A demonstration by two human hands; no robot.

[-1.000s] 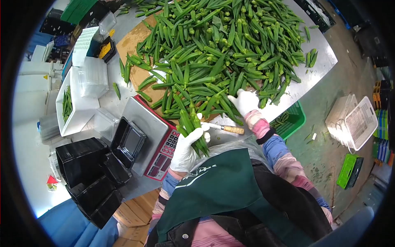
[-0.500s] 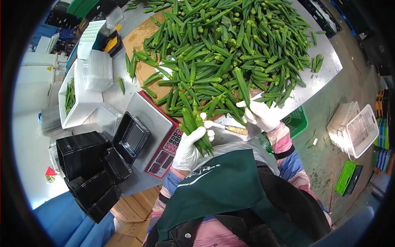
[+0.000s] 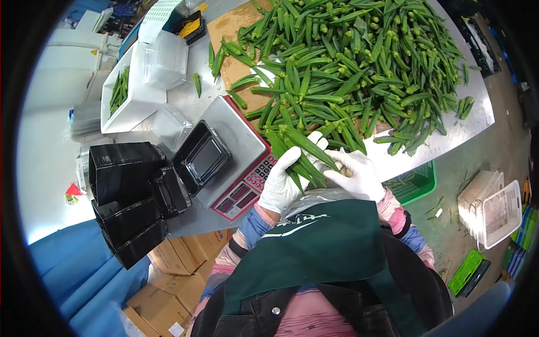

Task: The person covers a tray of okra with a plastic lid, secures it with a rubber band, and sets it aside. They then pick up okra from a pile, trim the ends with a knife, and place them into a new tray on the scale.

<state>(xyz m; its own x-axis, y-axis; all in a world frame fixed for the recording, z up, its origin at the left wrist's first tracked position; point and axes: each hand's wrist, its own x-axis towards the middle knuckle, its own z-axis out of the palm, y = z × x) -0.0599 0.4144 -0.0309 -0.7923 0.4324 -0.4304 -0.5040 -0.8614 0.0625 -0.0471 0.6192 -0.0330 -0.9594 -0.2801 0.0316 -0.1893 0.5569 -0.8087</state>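
My left hand [image 3: 282, 182], in a white glove, is closed around a bunch of green okra [image 3: 299, 163] above the table's near edge. One long okra pod [image 3: 307, 145] lies slantwise across the top of this bunch. Its pointed end meets the curled fingers of my right hand [image 3: 356, 174], also gloved in white, which pinches it there. Just beyond both hands spreads a large okra pile [image 3: 359, 67]. To the left of my left hand is a red-rimmed scale [image 3: 238, 151], with a black plastic tray [image 3: 203, 157] tilted on it.
Stacked black trays [image 3: 126, 174] stand at the left. Behind them are clear plastic lids [image 3: 165, 59] and a white foam box [image 3: 132, 104] with some okra. A green basket [image 3: 415, 182] sits below the table's right edge; a white crate [image 3: 491, 208] is on the floor.
My right hand has come left and down, bringing an okra pod onto the bunch in my left hand. The wooden-handled knife between the hands is now hidden. The view has shifted left.
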